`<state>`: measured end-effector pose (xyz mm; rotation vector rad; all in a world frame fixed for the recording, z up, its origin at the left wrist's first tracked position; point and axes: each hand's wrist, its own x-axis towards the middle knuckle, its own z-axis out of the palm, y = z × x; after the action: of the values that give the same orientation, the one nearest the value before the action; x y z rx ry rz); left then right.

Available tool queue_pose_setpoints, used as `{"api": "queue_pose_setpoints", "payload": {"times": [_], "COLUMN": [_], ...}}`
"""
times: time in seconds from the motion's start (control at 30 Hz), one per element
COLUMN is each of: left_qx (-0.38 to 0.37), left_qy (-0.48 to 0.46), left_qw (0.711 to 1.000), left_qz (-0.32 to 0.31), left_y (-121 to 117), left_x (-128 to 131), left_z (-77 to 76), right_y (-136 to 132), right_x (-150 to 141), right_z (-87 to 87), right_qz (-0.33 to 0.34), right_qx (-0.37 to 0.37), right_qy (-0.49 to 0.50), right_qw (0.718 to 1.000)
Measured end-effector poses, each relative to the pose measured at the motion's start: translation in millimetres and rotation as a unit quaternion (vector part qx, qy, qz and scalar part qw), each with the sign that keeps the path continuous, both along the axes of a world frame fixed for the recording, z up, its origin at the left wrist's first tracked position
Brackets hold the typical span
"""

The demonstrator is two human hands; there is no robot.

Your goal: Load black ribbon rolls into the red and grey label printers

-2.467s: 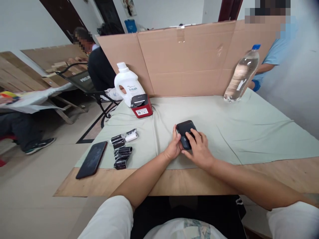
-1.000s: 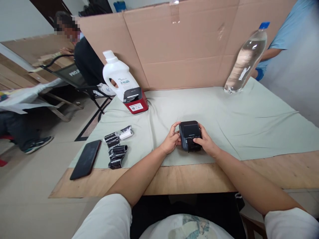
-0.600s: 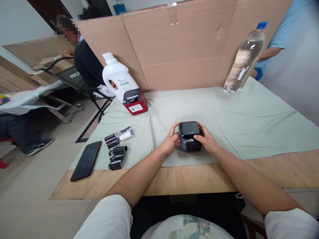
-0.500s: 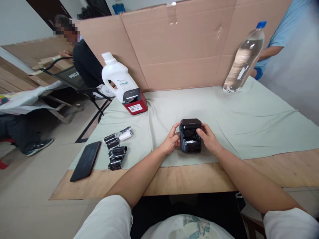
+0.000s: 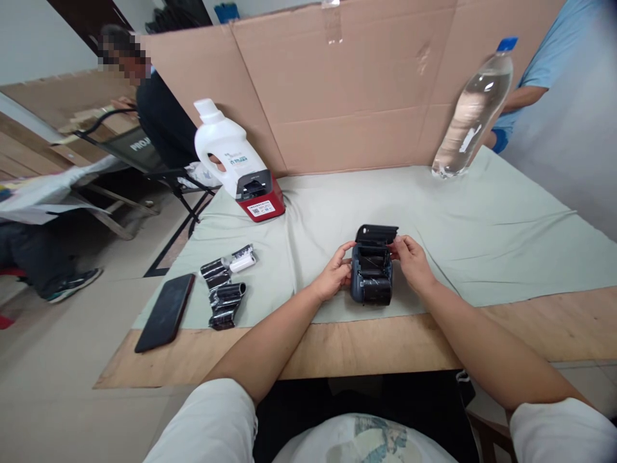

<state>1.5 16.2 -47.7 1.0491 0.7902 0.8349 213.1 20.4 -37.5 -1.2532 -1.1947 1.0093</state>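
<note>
A wooden table (image 5: pixel 347 347) under pale green cloth stands before a cardboard panel (image 5: pixel 357 83). Near its front edge sits a black device (image 5: pixel 373 280), top open. The person's left hand (image 5: pixel 333 278), fingers half curled, holds its left side; the right hand's (image 5: pixel 413 260) nearly closed fingertips meet the raised lid (image 5: pixel 376 233), whether gripping it unclear.
</note>
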Motion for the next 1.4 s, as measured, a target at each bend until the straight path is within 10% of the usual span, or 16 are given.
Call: {"api": "queue_pose_setpoints", "payload": {"times": [0.27, 0.47, 0.83, 1.13, 1.4], "left_qx": [0.038, 0.204, 0.269, 0.379, 0.375], "left_qy": [0.098, 0.243, 0.33, 0.411, 0.498], "left_qw": [0.993, 0.936, 0.88, 0.827, 0.777], "left_qz": [0.06, 0.152, 0.21, -0.061, -0.088], "left_y": [-9, -10, -14, 20, 32], "left_x": [8, 10, 7, 32, 52], "left_z": [5.3, 11.1, 32.3, 62.8, 59.0], "right_y": [7, 6, 8, 8, 9], "right_x": [1, 3, 3, 2, 3], "right_z": [-7.0, -7.0, -16.8, -13.7, -13.4], "right_qz": [-0.013, 0.038, 0.045, 0.039, 0.039], "right_qx": [-0.049, -0.044, 0.015, 0.033, 0.032], "right_qy": [0.001, -0.043, -0.127, -0.144, -0.153], "right_qw": [0.999, 0.997, 0.991, 0.988, 0.987]}}
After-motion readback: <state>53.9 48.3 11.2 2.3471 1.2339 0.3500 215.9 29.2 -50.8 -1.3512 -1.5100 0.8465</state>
